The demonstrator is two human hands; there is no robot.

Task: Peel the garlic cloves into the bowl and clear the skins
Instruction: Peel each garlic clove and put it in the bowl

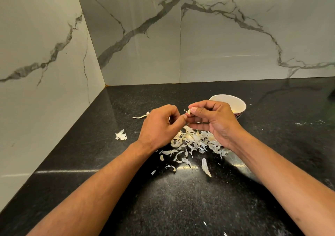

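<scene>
We pinch a garlic clove (189, 111) between the right hand (212, 119) thumb and fingers, while the left hand (161, 125) curls its fingers, thumb tip touching the clove. Skins (195, 141) lie piled beneath on the black counter (181, 208); the bowl (235, 101) sits far right, just behind the right hand.
</scene>
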